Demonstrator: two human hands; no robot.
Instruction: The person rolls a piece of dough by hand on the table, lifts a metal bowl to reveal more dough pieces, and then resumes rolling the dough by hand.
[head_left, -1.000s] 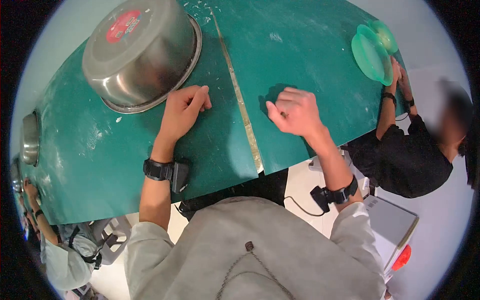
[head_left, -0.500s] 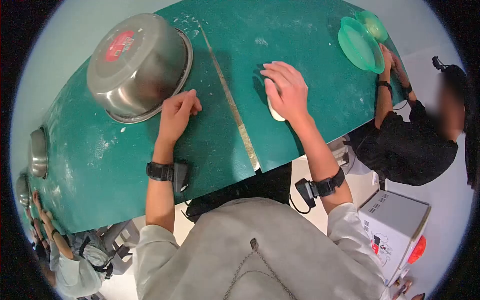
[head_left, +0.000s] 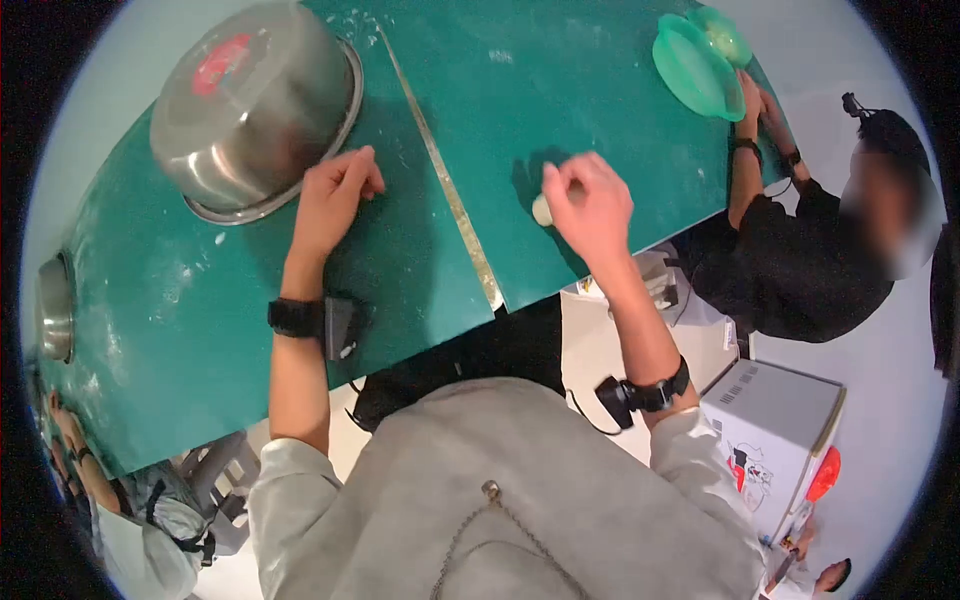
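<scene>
An upturned steel bowl (head_left: 255,110) with a red label rests on the green table at the upper left. Close to its lower rim is my left hand (head_left: 335,195), its fingers curled together; whether anything is inside them is hidden. A small whitish piece, perhaps dough (head_left: 543,210), lies on the table right of the metallic strip (head_left: 445,180). My right hand (head_left: 595,205) is over the right side of this piece and partly covers it, with thumb and fingers curled towards each other.
Green plastic bowls (head_left: 698,70) stand at the upper right, beside another person's hands (head_left: 750,105). A smaller steel bowl (head_left: 57,305) is at the far left edge, above other people's arms. A white box (head_left: 775,430) stands below the table at the right.
My right hand has curled its fingers and shifted slightly towards me. The whitish piece looks shorter and more covered. The whole view has shifted a little.
</scene>
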